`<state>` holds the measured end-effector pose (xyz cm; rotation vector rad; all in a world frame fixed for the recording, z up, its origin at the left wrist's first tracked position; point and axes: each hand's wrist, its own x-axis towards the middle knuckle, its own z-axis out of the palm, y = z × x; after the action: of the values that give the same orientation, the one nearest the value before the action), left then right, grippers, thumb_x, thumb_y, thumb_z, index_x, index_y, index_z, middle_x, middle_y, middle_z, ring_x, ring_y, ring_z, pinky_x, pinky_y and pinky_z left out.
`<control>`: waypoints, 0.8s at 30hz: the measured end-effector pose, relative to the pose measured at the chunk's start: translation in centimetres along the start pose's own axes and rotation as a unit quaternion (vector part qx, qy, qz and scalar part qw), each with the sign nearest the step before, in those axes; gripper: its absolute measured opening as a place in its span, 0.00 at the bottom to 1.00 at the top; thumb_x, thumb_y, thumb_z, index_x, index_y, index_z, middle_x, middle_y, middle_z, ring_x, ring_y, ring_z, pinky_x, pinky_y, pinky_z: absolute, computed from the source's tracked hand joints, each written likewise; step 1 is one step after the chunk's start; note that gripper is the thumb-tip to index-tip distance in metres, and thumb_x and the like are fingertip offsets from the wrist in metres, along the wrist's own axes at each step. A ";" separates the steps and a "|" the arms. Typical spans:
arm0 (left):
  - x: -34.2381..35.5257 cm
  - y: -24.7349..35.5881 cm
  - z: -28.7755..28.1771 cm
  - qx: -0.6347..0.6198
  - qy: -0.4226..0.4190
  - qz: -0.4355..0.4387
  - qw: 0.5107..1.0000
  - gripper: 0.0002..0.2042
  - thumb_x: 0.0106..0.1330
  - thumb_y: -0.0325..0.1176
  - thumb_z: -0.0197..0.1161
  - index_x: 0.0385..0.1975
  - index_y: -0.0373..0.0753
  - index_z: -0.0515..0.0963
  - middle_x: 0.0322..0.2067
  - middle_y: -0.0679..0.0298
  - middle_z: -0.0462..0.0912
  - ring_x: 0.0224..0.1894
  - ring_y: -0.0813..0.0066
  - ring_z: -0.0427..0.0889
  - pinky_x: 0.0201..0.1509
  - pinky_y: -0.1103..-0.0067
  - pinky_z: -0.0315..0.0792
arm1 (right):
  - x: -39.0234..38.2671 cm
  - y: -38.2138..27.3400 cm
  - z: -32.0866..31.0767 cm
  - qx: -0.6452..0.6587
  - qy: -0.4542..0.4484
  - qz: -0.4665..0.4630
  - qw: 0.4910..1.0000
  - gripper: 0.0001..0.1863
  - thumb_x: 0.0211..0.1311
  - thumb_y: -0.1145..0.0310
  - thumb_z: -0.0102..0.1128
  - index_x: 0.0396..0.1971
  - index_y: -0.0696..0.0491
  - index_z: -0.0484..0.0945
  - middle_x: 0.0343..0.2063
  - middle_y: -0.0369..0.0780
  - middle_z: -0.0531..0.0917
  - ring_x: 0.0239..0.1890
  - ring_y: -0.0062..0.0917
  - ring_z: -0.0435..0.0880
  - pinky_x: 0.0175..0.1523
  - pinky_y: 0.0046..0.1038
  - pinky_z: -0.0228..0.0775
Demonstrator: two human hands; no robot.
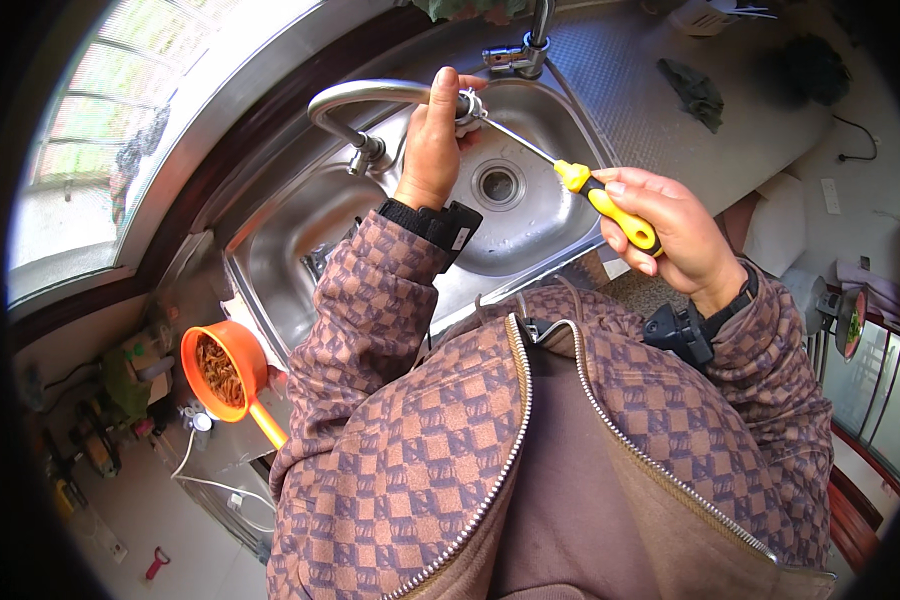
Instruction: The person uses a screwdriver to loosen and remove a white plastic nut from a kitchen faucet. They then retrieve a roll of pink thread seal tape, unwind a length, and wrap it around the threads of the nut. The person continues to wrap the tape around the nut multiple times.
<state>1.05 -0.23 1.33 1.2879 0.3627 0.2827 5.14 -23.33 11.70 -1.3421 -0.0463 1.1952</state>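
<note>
My left hand is closed around the end of a curved steel faucet spout over the double steel sink, at a pale metal fitting. My right hand grips a yellow and black screwdriver by its handle, its shaft reaching up and left to that fitting; whether the tip is seated cannot be told. The spout's base stands between the two basins. A second tap rises behind the sink, above the right basin. The sink's drain shows below the screwdriver shaft.
An orange ladle-like pot holding brown food sits left of the sink. A dark cloth lies on the metal counter at right. A curved window is at upper left, and white cords hang at lower left.
</note>
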 end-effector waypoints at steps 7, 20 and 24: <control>-0.1 0.0 0.1 0.006 -0.001 0.013 1.000 0.28 0.69 0.59 0.42 0.42 0.37 0.77 0.26 0.67 0.76 0.25 0.84 0.69 0.29 0.88 0.64 | 0.6 0.2 -0.4 0.006 -0.021 0.004 1.000 0.14 0.69 0.65 0.45 0.44 0.61 0.69 0.19 0.36 0.75 0.10 0.11 0.65 0.14 0.11 0.56; 0.0 0.0 0.1 0.005 0.009 0.007 1.000 0.29 0.68 0.60 0.43 0.41 0.38 0.78 0.26 0.67 0.76 0.24 0.84 0.70 0.29 0.88 0.65 | 0.7 0.5 -0.7 0.028 -0.027 0.009 0.999 0.15 0.69 0.66 0.44 0.47 0.62 0.69 0.19 0.37 0.75 0.10 0.12 0.66 0.14 0.11 0.57; -0.1 0.0 0.0 0.009 0.010 0.006 1.000 0.29 0.68 0.60 0.42 0.41 0.39 0.78 0.26 0.67 0.77 0.24 0.84 0.70 0.29 0.88 0.65 | 0.7 0.6 -0.7 0.028 -0.027 0.007 0.999 0.15 0.69 0.65 0.44 0.46 0.61 0.69 0.19 0.37 0.75 0.10 0.11 0.66 0.14 0.11 0.57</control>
<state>1.01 -0.27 1.39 1.3060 0.3750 0.3038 5.59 -23.49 10.62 -1.2630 -0.0420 1.2360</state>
